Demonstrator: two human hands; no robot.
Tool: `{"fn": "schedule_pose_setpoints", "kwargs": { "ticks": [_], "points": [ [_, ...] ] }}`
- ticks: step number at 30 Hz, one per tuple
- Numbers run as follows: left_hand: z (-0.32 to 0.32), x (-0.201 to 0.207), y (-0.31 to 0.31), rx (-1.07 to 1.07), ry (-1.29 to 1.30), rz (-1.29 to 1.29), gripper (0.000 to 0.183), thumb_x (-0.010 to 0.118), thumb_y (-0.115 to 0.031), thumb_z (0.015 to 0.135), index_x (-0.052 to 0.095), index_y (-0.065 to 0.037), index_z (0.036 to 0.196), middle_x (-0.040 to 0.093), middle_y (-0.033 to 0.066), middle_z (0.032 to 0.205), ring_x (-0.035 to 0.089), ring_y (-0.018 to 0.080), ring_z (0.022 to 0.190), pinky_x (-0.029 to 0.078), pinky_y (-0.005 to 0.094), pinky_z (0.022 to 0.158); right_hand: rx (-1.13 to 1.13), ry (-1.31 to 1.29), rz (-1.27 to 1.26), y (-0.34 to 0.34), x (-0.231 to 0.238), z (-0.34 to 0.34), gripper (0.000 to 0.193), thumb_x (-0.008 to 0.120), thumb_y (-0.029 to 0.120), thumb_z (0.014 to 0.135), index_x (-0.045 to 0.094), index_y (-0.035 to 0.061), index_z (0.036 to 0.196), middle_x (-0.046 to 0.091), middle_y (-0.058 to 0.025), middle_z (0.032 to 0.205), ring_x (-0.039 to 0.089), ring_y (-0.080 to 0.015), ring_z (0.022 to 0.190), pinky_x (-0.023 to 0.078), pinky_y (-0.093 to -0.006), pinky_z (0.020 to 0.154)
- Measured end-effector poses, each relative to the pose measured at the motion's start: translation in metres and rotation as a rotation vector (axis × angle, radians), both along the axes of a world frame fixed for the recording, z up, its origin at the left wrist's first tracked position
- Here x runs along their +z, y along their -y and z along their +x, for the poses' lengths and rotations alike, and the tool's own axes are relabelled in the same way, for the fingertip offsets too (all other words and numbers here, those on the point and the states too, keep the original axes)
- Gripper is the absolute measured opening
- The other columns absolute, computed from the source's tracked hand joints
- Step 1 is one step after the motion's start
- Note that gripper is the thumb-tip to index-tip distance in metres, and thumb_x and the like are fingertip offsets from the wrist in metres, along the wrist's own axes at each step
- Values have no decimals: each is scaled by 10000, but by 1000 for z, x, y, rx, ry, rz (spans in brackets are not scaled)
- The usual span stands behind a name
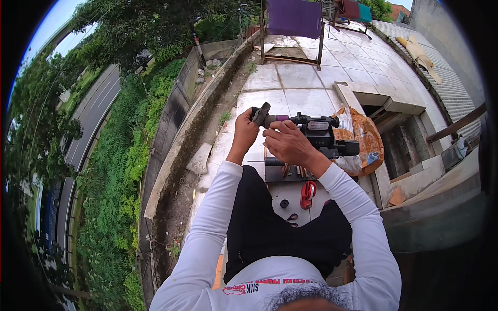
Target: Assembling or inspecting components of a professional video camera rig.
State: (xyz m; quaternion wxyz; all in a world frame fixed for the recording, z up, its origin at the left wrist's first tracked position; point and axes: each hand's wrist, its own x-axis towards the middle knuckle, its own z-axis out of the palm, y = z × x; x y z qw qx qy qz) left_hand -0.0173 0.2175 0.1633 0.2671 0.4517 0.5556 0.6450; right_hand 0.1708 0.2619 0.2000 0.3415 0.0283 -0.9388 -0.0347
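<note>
In front of me is a black video camera [320, 139], its lens barrel to the left with a purplish band around it. My left hand [246, 133] is closed on a dark grey, flattish piece at the lens's front end; whether it is a cloth or a hood I cannot tell. My right hand [290, 142] has its fingers curled against the lens barrel, partly covering the camera body. Below the camera lies a dark board [293, 177] with several thin brown sticks on it. Nearer my knees are a red tape dispenser [308, 195] and a small black cylinder [284, 203].
An orange-and-white sack [369, 144] lies right of the camera, beside a stairwell opening [399, 140] with a raised rim. A low wall [179, 155] edges the tiled floor on the left, with plants and a road beyond. Frames hung with purple cloth [294, 18] stand ahead.
</note>
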Motion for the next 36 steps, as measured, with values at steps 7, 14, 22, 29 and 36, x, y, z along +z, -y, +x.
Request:
{"fn": "schedule_pose_setpoints", "kwargs": {
  "ticks": [7,14,22,29,36],
  "points": [
    [-9,-10,-8,-21,11,-42,113,705,-139,1025,752,-39,1003,692,-25,813,545,52,682,431,263,603,121,77,10,-17,2,-11,131,705,153,974,622,66,921,626,-55,956,617,-251,984,464,-391,873],
    [0,-10,-8,135,-139,4,64,737,-50,943,745,-5,898,678,-22,776,532,62,691,435,288,606,18,-16,-8,-7,-23,-17,116,684,111,892,572,89,870,545,-57,862,577,-237,877,459,-383,767],
    [-1,-7,-8,182,-138,-35,98,655,55,871,739,49,922,739,101,762,572,98,699,503,326,651,24,-49,-14,-5,-33,-22,125,682,96,888,558,95,870,525,-61,856,554,-240,857,449,-387,759],
    [4,-4,-5,190,-144,-50,89,665,55,868,738,53,918,746,113,768,573,94,698,506,322,648,15,-42,-61,-3,-40,-20,158,715,56,842,565,77,887,542,-86,901,574,-281,914,451,-407,798],
    [2,-1,-4,138,-81,-18,82,728,-48,951,751,30,941,744,54,796,579,74,710,488,288,628,-42,52,30,-6,-32,-17,172,757,111,853,588,87,871,583,-65,911,602,-251,944,459,-404,823]
  ]
}}
